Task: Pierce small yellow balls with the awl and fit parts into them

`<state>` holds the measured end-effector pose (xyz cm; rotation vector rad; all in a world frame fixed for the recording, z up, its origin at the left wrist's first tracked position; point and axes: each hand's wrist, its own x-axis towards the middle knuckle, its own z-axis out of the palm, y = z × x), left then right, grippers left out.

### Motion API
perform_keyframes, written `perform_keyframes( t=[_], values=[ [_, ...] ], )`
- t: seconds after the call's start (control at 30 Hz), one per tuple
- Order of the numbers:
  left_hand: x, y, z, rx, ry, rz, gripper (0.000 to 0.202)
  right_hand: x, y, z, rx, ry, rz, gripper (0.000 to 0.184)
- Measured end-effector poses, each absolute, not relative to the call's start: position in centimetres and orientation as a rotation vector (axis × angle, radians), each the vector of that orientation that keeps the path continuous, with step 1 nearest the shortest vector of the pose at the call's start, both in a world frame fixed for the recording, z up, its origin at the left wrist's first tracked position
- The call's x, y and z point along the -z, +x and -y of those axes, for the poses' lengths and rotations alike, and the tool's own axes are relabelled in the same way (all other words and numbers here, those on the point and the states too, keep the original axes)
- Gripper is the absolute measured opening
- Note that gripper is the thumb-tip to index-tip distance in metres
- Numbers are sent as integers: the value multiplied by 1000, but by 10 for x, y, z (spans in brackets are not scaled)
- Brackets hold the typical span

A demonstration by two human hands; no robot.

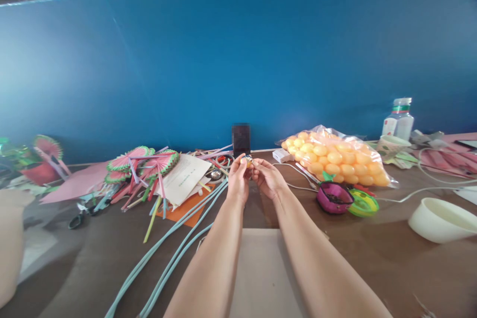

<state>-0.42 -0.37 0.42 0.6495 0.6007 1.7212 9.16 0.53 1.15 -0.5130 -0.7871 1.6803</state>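
Both arms reach forward over the brown table, and the hands meet at the middle of the view. My left hand [237, 179] is closed, pinching a small shiny silver and yellow piece [246, 159], too small to name. Close beside it, my right hand [269, 178] has its thumb and fingers pressed together at the right side of that piece; the fingertips partly hide it. Just behind the hands a dark phone-like slab [241, 140] stands upright against the blue partition.
Left lie pink-green paper fans [160, 163], a white sheet [185, 178], scissors [80, 216] and pale blue cords [164, 243]. Right are bagged orange balls [335, 158], a purple bowl [334, 198], a white bowl [436, 223] and bottles [398, 121]. Another person's arm [11, 243] shows far left.
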Motion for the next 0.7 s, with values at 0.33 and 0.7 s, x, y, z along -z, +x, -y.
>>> perform_keyframes(
  t=[0.33, 0.7],
  values=[
    [-3, -4, 0, -1755, 487, -695, 34, -8, 88, -10, -1525, -662, 807, 25],
    [0, -11, -5, -1745, 182, -833, 19, -24, 87, -94, -339, -1437, 1995, 38]
  ],
)
